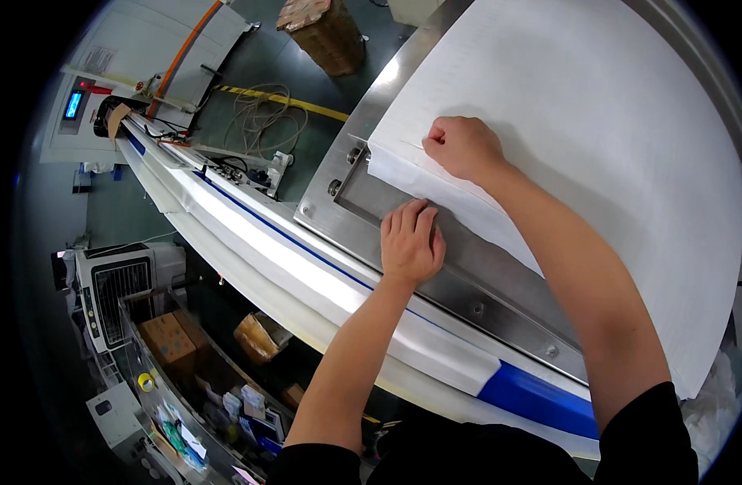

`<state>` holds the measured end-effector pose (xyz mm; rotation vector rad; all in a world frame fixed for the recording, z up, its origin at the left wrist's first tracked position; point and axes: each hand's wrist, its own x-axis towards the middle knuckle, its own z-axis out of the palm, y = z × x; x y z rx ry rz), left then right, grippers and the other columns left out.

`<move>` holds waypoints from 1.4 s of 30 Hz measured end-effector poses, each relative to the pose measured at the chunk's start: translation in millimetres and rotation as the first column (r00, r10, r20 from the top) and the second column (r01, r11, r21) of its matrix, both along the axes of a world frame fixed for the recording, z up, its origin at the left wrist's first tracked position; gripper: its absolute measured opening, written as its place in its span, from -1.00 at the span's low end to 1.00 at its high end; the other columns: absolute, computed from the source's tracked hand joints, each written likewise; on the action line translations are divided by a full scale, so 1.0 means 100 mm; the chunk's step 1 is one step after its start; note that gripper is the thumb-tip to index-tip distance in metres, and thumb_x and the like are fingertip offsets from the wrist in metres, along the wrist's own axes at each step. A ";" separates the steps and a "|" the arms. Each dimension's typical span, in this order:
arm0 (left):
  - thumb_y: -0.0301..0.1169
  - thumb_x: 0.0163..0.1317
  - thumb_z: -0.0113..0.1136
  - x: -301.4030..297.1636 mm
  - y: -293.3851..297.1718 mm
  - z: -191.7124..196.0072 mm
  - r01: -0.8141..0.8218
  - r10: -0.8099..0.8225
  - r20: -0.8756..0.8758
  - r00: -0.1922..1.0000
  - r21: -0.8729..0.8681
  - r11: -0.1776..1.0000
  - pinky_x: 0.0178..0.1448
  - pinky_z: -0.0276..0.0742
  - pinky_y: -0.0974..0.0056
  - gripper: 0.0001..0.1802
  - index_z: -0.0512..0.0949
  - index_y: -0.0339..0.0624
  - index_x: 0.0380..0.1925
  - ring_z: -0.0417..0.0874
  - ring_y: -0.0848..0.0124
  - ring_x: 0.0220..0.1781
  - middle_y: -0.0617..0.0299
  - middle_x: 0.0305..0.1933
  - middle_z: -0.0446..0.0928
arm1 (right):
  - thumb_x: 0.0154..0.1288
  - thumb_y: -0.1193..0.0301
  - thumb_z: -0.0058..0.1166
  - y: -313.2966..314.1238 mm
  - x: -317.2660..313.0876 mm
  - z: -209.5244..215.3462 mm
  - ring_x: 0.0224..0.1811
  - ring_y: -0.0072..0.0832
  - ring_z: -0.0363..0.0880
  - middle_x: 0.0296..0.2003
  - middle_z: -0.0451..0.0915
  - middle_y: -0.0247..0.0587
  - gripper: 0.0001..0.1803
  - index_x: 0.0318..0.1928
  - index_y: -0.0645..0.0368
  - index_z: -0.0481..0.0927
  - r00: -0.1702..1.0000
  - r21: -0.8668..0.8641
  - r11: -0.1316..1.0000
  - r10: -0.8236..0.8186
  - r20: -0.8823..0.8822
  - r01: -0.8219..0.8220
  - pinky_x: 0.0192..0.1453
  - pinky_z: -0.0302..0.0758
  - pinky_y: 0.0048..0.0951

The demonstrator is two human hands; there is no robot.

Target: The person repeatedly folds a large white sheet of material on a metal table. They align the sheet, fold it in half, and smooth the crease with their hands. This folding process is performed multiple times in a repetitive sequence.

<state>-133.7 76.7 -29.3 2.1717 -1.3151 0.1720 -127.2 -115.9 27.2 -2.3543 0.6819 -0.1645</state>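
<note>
A large white sheet (597,105) lies over a metal table (371,190), and its near edge hangs down in a loose flap. My right hand (464,147) rests on the sheet close to that edge, its fingers curled closed. A thin line shows at the fingertips, but whatever they may hold is too small to make out. Lower and to the left, my left hand (411,246) lies palm down with its fingers stretched out on the bare metal. Its fingertips are near the hanging flap, and I cannot tell whether they touch it.
A long white roll-like cover with a blue section (541,400) runs along the table's near side. Bolts (334,187) stick up at the table's left corner. Beyond are a cardboard box (322,36), coiled cable (262,121) and a machine with a lit screen (73,105). A cluttered cart (185,388) stands lower left.
</note>
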 end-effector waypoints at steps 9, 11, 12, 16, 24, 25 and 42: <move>-0.37 -0.02 0.12 0.47 -0.21 0.24 -0.061 0.066 0.152 0.986 -0.038 0.997 0.28 0.17 0.00 -0.42 0.37 -0.14 0.10 0.36 0.08 0.21 0.04 0.21 0.33 | 0.09 0.25 0.11 -0.02 -0.03 -0.07 -0.44 -0.32 0.60 -0.52 0.63 -0.32 -0.84 -0.42 0.04 0.63 0.998 -0.057 0.996 -0.061 0.033 0.063 -0.32 0.51 -0.33; -0.38 -0.03 0.12 0.64 -0.31 0.29 -0.047 0.038 0.254 0.967 0.029 0.998 0.32 0.14 -0.02 -0.39 0.35 -0.13 0.13 0.34 0.07 0.25 0.03 0.25 0.29 | 0.09 0.25 0.12 -0.01 -0.02 -0.05 -0.44 -0.32 0.59 -0.52 0.63 -0.32 -0.84 -0.43 0.04 0.63 0.998 -0.051 0.997 -0.063 0.023 0.064 -0.32 0.51 -0.33; -0.38 -0.03 0.11 0.69 -0.29 0.28 -0.038 0.025 0.256 0.966 0.045 0.998 0.33 0.13 -0.02 -0.40 0.36 -0.12 0.13 0.33 0.07 0.26 0.03 0.24 0.30 | 0.09 0.25 0.12 -0.01 -0.03 -0.05 -0.45 -0.32 0.59 -0.52 0.63 -0.33 -0.84 -0.43 0.04 0.63 0.998 -0.049 0.997 -0.067 0.020 0.068 -0.32 0.51 -0.33; -0.40 -0.04 0.10 0.80 -0.19 0.17 -0.009 -0.004 0.266 0.964 0.050 0.999 0.31 0.16 -0.02 -0.46 0.41 -0.08 0.07 0.35 0.10 0.25 0.07 0.20 0.34 | 0.09 0.24 0.12 -0.01 -0.02 -0.03 -0.44 -0.33 0.60 -0.51 0.64 -0.32 -0.83 -0.43 0.04 0.63 0.997 -0.019 0.996 -0.082 0.008 0.082 -0.31 0.51 -0.32; -0.40 -0.02 0.11 0.76 -0.09 0.19 -0.025 0.019 0.281 0.960 0.018 1.000 0.29 0.20 0.03 -0.53 0.46 -0.07 0.00 0.39 0.19 0.22 0.13 0.15 0.39 | 0.06 0.24 0.14 -0.08 0.00 -0.02 -0.41 -0.33 0.61 -0.48 0.65 -0.27 -0.80 -0.43 0.09 0.66 0.997 0.035 0.996 -0.083 0.008 0.083 -0.29 0.51 -0.33; -0.39 -0.02 0.12 0.77 -0.09 0.19 -0.018 0.013 0.273 0.962 0.018 1.000 0.28 0.19 0.02 -0.52 0.45 -0.07 0.01 0.38 0.17 0.23 0.12 0.15 0.38 | 0.05 0.24 0.14 -0.09 0.01 -0.01 -0.41 -0.33 0.61 -0.48 0.65 -0.26 -0.80 -0.43 0.09 0.67 0.996 0.049 0.995 -0.089 -0.007 0.090 -0.28 0.51 -0.34; -0.36 -0.09 0.19 0.81 -0.17 0.29 -0.025 0.010 0.315 0.949 0.045 0.999 0.10 0.26 0.05 -0.63 0.50 0.00 -0.17 0.44 0.16 0.07 0.18 0.01 0.42 | 0.09 0.23 0.13 0.00 -0.11 0.04 -0.40 -0.28 0.61 -0.47 0.64 -0.19 -0.79 -0.40 0.10 0.66 0.995 0.121 0.992 -0.053 0.084 0.043 -0.28 0.51 -0.30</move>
